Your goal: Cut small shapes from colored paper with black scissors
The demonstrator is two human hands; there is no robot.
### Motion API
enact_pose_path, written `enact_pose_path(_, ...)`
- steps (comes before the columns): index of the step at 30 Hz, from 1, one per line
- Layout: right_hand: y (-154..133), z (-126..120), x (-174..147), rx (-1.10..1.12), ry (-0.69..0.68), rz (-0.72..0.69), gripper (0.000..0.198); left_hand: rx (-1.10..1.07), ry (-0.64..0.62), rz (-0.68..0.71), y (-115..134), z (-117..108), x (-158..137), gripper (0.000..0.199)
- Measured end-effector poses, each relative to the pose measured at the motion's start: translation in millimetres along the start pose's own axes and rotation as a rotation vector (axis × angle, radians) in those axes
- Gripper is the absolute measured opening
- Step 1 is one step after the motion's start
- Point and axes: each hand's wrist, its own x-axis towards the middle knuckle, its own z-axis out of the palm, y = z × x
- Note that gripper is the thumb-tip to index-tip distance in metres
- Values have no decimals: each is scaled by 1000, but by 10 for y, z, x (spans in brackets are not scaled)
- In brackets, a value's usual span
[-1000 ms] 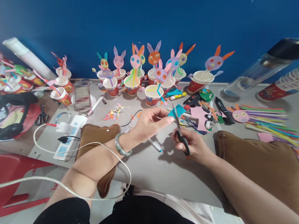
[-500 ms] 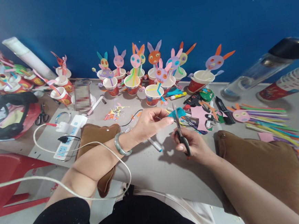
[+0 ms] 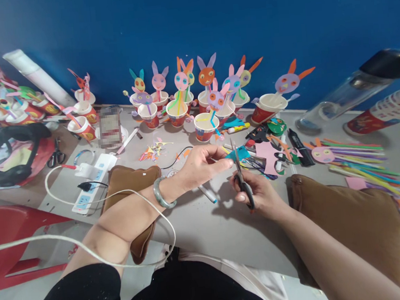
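Observation:
Between finger and thumb, my left hand pinches a small piece of teal paper. My right hand grips black-handled scissors, whose blades point up and lie against the paper. Whether the blades are fully closed is hard to make out. Just beyond my hands stand paper cups with rabbit-faced figures in them, the nearest being a cup with a purple face. A marker lies on the table below my left hand.
Brown cushions lie under my forearms. A white cable crosses over my left arm from a power strip. Right of my hands are pink paper, a black marker and coloured pipe cleaners. A glass bottle stands behind.
Both hands stay almost in place. The teal paper has shifted very slightly to the right between the scissor blades.

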Motion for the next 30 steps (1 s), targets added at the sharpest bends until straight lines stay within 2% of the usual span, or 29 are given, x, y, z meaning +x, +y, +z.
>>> enact_pose_path(30,34,-24,-12,17,12,44,66,3,12,11,-13,-19,-5,18)
